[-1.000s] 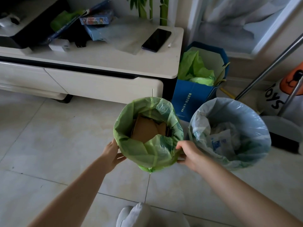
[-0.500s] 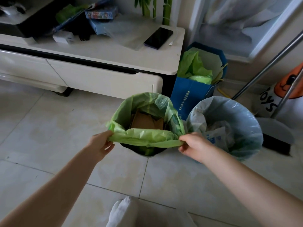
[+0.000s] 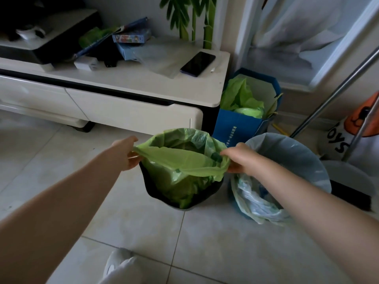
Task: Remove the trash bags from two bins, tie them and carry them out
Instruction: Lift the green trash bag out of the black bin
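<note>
A green trash bag (image 3: 180,167) stands in a dark bin (image 3: 155,191) on the tiled floor. Its near rim is lifted off the bin and stretched between my hands. My left hand (image 3: 128,153) pinches the bag's left edge. My right hand (image 3: 239,159) pinches the right edge. The bin's dark wall shows below the raised plastic. To the right stands a second bin with a pale blue-grey bag (image 3: 287,160) folded over its rim, with wrappers inside. My right forearm crosses over that bin's near side.
A white low cabinet (image 3: 133,111) with a phone (image 3: 198,63) on top stands behind the bins. A blue paper bag (image 3: 238,126) holding green plastic sits beside it. Metal poles (image 3: 332,93) and a dustpan (image 3: 352,181) stand at the right. My slippered foot (image 3: 117,265) is at the bottom.
Both hands have pulled the green bag's near rim up off the bin, so the bin's dark wall now shows. The view has tilted up a little.
</note>
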